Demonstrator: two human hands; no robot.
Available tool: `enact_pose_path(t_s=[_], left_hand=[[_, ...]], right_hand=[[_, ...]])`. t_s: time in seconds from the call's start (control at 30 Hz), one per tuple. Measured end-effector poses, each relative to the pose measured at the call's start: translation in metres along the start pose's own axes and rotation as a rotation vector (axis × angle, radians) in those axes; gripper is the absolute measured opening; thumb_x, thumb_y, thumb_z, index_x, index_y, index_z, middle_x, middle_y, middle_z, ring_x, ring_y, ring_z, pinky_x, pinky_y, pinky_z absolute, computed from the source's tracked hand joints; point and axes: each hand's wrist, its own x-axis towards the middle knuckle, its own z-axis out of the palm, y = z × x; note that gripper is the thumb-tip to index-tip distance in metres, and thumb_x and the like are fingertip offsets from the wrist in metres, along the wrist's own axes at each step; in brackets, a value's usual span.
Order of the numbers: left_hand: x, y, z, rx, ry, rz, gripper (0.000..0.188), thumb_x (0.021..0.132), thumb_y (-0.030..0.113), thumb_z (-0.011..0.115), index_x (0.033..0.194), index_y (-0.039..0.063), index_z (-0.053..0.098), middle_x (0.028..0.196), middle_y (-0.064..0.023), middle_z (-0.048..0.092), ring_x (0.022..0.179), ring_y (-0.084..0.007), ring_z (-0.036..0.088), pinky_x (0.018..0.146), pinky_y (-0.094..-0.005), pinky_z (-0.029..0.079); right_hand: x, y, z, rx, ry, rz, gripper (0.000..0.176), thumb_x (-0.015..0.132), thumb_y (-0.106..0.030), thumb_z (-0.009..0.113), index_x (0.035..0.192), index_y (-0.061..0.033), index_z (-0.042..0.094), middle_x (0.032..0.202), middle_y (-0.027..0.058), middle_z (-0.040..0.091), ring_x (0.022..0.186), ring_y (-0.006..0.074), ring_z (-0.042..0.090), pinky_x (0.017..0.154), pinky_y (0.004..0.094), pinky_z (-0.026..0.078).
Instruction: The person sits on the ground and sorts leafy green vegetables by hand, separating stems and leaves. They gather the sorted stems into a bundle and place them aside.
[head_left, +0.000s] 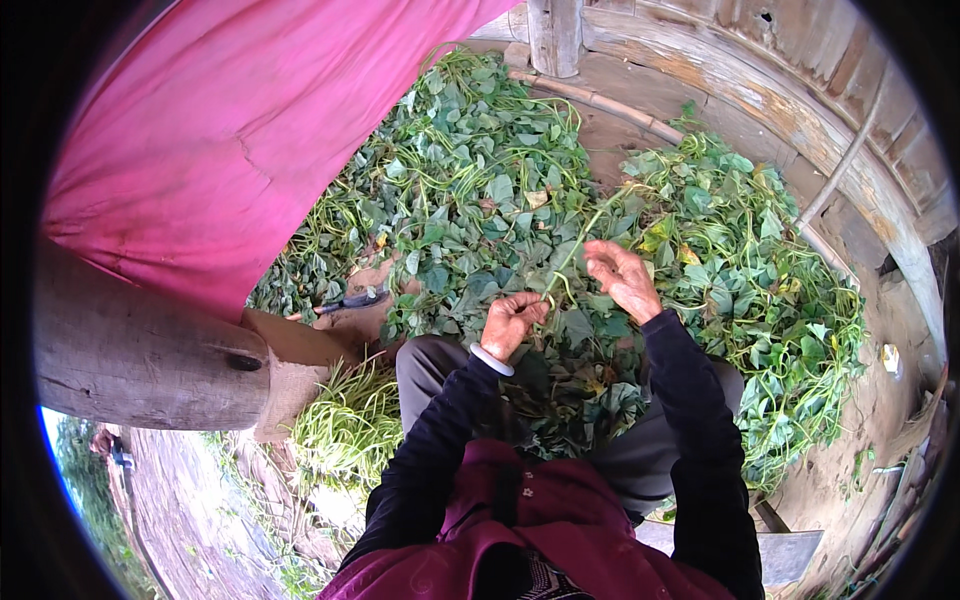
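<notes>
My left hand (516, 321), with a pale bangle at its wrist, pinches the lower end of a long green vine stem (581, 236). The stem slants up and to the right, past my right hand (621, 279). That hand is just right of the stem, its fingers apart and slightly blurred, with nothing seen in it. Under and beyond both hands spreads a large heap of leafy green vines (480, 202), with some yellowed leaves. A second mound of vines (750, 277) lies to the right. More leaves lie between my knees.
A pile of stripped pale-green stems (349, 427) lies by my left knee. A dark-bladed tool (364, 298) rests on the ground near a wooden log (157, 367). Pink cloth (225, 142) hangs at upper left. A bamboo pole (600, 101) and a wooden wall (810, 120) stand beyond the vines.
</notes>
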Motion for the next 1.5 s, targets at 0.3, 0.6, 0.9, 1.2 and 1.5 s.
enact_pose_path(t_s=[0.3,0.6,0.9,1.2,1.5], left_hand=[[-0.012,0.001,0.002,0.245,-0.066,0.070,0.016,0.083,0.008,0.063,0.093,-0.004,0.065,0.070,-0.0027,0.062,0.065,-0.0090,0.054,0.062,-0.0246,0.044],[-0.017,0.002,0.013,0.234,0.135,0.124,0.023,0.083,0.019,0.065,0.090,-0.003,0.065,0.063,-0.0022,0.060,0.054,-0.0062,0.049,0.050,-0.0243,0.040],[-0.021,0.001,0.022,0.624,0.213,0.291,0.013,0.079,0.013,0.061,0.085,0.004,0.067,0.071,-0.0140,0.064,0.065,-0.0280,0.064,0.061,-0.0343,0.049],[-0.022,-0.023,-0.022,0.417,0.101,0.202,0.014,0.084,0.010,0.054,0.086,0.001,0.065,0.067,-0.0066,0.063,0.060,-0.0168,0.060,0.059,-0.0295,0.047],[-0.006,0.000,-0.017,-0.156,-0.023,-0.059,0.019,0.090,0.020,0.057,0.089,0.004,0.064,0.068,0.0022,0.057,0.049,-0.0051,0.044,0.046,-0.0195,0.034]], right_hand=[[0.002,0.018,-0.018,-1.056,0.083,-0.338,0.017,0.066,0.002,0.058,0.081,0.0007,0.065,0.069,0.0096,0.062,0.055,0.0231,0.061,0.054,0.0357,0.052],[-0.003,0.005,-0.001,0.159,-0.216,0.190,0.023,0.094,-0.017,0.050,0.095,0.0025,0.062,0.086,0.0074,0.068,0.080,0.0116,0.060,0.079,0.0259,0.045],[-0.012,0.007,0.018,-0.065,-0.361,0.317,0.026,0.092,-0.020,0.052,0.081,0.0030,0.059,0.069,0.0060,0.063,0.068,0.0123,0.058,0.064,0.0300,0.046],[0.016,-0.010,-0.048,0.198,0.270,0.284,0.009,0.085,-0.012,0.061,0.080,-0.0050,0.062,0.067,-0.0009,0.055,0.045,0.0056,0.043,0.037,0.0208,0.037],[-0.011,-0.005,0.013,0.428,-0.177,0.330,0.012,0.089,-0.011,0.058,0.095,-0.0027,0.062,0.072,-0.0023,0.057,0.051,0.0023,0.040,0.043,0.0175,0.032]])
